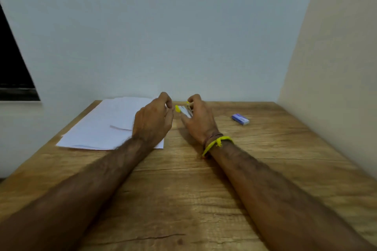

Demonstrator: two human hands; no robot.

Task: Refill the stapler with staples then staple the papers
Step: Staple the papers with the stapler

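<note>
1. From my remote seat I see a wooden, grain-patterned worktop point(204, 179) pushed against a pale grey wall, with both bare forearms stretched across it.
2. My right hand point(199, 118) is curled around a small yellow and silver stapler point(184, 109); the fingers wrap its far side and the thumb sits near its near side, so it is closed on the tool.
3. The stapler is lifted slightly off the worktop, between the two hands, its yellow tip pointing left. Whether its magazine is open I cannot tell; that part is blurred.
4. My left hand point(153, 120) hovers just beside the stapler's yellow tip, fingers bent inward in a loose pinch. I cannot make out anything between the fingertips, nor whether they touch the tool.
5. A loose stack of white paper sheets point(102, 126) lies flat on the left part of the worktop, partly under the left wrist.
6. A small blue and white staple box point(240, 119) lies on the worktop to the right, well apart from the right hand.
7. A yellow thread band point(216, 142) circles the right wrist.
</note>
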